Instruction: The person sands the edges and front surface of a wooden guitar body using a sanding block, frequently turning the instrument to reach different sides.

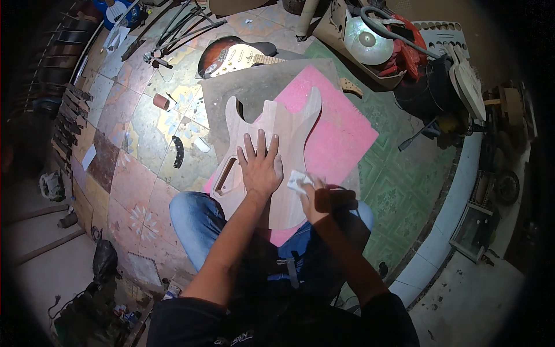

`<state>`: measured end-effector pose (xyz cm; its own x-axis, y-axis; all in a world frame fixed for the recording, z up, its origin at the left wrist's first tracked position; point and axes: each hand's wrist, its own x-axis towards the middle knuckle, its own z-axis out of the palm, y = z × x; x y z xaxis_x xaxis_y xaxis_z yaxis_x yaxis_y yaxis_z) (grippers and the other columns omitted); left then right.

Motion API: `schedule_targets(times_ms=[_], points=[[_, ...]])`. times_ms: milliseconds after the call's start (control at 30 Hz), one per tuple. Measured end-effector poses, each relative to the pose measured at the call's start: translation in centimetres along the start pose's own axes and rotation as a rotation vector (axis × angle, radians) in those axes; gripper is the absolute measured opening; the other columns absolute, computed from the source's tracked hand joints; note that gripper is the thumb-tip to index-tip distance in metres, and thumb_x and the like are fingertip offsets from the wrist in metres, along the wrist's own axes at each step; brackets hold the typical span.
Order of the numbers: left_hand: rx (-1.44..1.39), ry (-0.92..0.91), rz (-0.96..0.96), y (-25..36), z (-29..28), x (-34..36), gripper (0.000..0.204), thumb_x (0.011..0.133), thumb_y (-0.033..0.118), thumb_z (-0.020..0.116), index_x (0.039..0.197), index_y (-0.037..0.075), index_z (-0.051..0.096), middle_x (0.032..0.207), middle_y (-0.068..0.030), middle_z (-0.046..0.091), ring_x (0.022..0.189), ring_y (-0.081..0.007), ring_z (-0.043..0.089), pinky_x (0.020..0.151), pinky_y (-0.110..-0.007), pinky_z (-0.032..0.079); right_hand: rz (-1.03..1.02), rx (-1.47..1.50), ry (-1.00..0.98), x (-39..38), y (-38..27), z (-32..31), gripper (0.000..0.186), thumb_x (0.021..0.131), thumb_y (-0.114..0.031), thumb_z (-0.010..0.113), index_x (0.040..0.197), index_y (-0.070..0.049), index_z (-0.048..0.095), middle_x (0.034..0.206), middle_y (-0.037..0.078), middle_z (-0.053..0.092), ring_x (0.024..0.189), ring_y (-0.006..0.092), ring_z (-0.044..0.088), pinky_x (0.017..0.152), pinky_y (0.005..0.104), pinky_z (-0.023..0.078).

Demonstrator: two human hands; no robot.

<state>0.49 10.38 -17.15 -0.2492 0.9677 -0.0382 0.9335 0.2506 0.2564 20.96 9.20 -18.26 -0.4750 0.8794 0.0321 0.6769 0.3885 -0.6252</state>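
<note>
An unfinished pale wooden guitar body (pixel 292 127) with two horns and a cut-out cavity at its left lies across my lap on a pink foam sheet (pixel 347 139). My left hand (pixel 261 165) rests palm down on the middle of the body, fingers spread and pointing away from me. On the body's lower right, my right hand (pixel 313 196) grips a small white pad (pixel 299 180), perhaps folded paper, held against the wood.
A grey sheet (pixel 214 104) lies under the foam. Beyond are a sunburst guitar (pixel 228 58), metal stands (pixel 167 40), and a cardboard box (pixel 329 40). A red-brown cylinder (pixel 161 102) and curved dark piece (pixel 178 151) lie left on tiles. Shelving (pixel 474 228) stands right.
</note>
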Motion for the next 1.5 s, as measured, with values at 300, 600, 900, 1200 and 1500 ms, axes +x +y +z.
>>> schedule_targets(times_ms=[300, 600, 900, 1200, 1500], points=[[0.002, 0.016, 0.016, 0.9, 0.7, -0.2, 0.061, 0.099, 0.036, 0.053, 0.158, 0.026, 0.044, 0.169, -0.0124, 0.027, 0.156, -0.0461, 0.016, 0.122, -0.068, 0.014, 0.026, -0.023, 0.118, 5.9, 0.5, -0.7, 0.037, 0.086, 0.000, 0.068, 0.123, -0.005, 0.067, 0.129, 0.023, 0.061, 0.123, 0.0452, 0.055, 0.111, 0.0528, 0.042], [0.002, 0.015, 0.023, 1.8, 1.0, 0.1, 0.061, 0.099, 0.037, 0.053, 0.158, 0.026, 0.043, 0.170, -0.0122, 0.027, 0.156, -0.0456, 0.016, 0.122, -0.067, 0.014, 0.094, -0.065, 0.182, 9.6, 1.5, -1.1, 0.040, 0.087, -0.006, 0.069, 0.126, -0.010, 0.067, 0.128, 0.021, 0.061, 0.123, 0.0444, 0.055, 0.115, 0.0571, 0.037], [-0.018, -0.010, 0.009, 1.1, 0.3, 0.1, 0.062, 0.098, 0.034, 0.054, 0.159, 0.026, 0.042, 0.170, -0.0133, 0.024, 0.156, -0.0473, 0.015, 0.122, -0.068, 0.014, 0.114, -0.081, 0.149, 8.0, 1.4, 0.2, 0.033, 0.087, -0.008, 0.070, 0.120, -0.007, 0.068, 0.126, 0.021, 0.061, 0.119, 0.0441, 0.057, 0.114, 0.0589, 0.037], [-0.001, 0.030, 0.004, -0.1, 0.4, -0.1, 0.060, 0.099, 0.037, 0.054, 0.157, 0.028, 0.044, 0.168, -0.0129, 0.029, 0.155, -0.0466, 0.018, 0.121, -0.068, 0.016, -0.097, -0.118, 0.141, 1.4, 0.1, 1.6, 0.032, 0.087, -0.011, 0.071, 0.119, -0.005, 0.068, 0.119, 0.021, 0.061, 0.117, 0.0433, 0.058, 0.108, 0.0573, 0.041], [-0.012, 0.031, 0.014, 0.5, 0.8, 0.1, 0.059, 0.100, 0.038, 0.053, 0.157, 0.029, 0.044, 0.168, -0.0125, 0.029, 0.156, -0.0458, 0.017, 0.122, -0.068, 0.016, 0.058, -0.169, 0.377, 9.4, 1.6, 0.7, 0.036, 0.087, -0.007, 0.070, 0.123, -0.003, 0.067, 0.127, 0.026, 0.059, 0.120, 0.0465, 0.053, 0.106, 0.0562, 0.042]])
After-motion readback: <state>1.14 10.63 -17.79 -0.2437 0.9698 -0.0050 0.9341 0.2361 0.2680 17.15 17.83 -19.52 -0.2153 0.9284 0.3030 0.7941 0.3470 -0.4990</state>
